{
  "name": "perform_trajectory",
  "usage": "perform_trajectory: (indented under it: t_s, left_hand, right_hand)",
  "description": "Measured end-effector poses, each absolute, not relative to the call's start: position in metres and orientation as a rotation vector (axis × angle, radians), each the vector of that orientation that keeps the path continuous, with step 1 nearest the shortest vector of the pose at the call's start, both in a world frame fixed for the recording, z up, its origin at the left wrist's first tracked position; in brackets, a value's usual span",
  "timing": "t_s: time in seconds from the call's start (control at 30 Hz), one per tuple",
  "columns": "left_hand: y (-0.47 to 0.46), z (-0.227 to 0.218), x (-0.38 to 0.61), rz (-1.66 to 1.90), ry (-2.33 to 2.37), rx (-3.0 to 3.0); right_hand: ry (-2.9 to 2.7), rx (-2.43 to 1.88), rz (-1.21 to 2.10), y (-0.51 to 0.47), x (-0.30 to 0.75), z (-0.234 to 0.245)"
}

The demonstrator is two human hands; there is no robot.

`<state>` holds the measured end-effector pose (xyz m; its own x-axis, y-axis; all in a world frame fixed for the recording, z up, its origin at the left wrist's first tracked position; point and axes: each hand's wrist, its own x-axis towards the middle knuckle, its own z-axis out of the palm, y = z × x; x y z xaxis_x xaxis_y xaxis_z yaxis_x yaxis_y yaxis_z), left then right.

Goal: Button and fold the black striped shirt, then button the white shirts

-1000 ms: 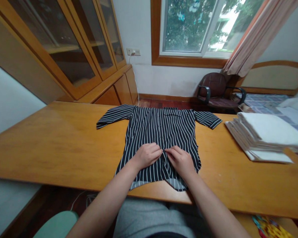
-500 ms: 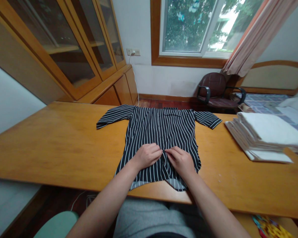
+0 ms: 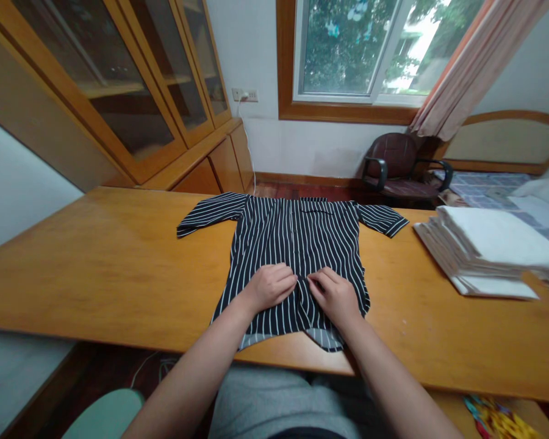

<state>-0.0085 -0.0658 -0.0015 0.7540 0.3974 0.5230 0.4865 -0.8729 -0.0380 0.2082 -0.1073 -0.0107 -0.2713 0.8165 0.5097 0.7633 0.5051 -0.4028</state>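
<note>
A black shirt with white stripes point(image 3: 297, 238) lies spread on the wooden table, its sleeves out to both sides and its hem toward me. My left hand point(image 3: 272, 288) is closed in a pinch on the shirt's front, just left of the button placket. Opposite it, my right hand point(image 3: 333, 296) pinches the cloth on the other side of the placket. A short gap separates the fingertips, with a raised crease of fabric running below them. The hem's right part is folded, showing the paler inner side. Any button between the fingers is too small to make out.
A stack of white folded material point(image 3: 489, 250) stands at the table's right. The wooden table point(image 3: 119, 262) reaches far left, by a glass-door cabinet point(image 3: 150, 79). Behind it is a brown armchair point(image 3: 396, 164). A pale green stool point(image 3: 105, 417) sits below the front edge.
My hands have drawn slightly apart at the placket, the right one moving a little to the right. The shirt lies almost as before.
</note>
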Motion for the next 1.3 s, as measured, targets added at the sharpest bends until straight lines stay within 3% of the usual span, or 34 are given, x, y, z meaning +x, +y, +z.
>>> perform_trajectory:
  t_s: [0.6, 0.83, 1.3]
  left_hand:
    - [-0.065, -0.004, -0.011, -0.886, -0.830, -2.918]
    - [-0.059, -0.005, -0.012, -0.898, -1.156, -2.925]
    - [-0.058, -0.023, -0.024, -0.327, -1.404, -2.844]
  right_hand:
    - [-2.110, -1.231, 0.311, -0.106, 0.207, -0.012]
    - [-2.179, -1.421, 0.159, -0.101, 0.209, -0.015]
    - [-2.367, -1.709, 0.006, -0.116, 0.219, -0.030]
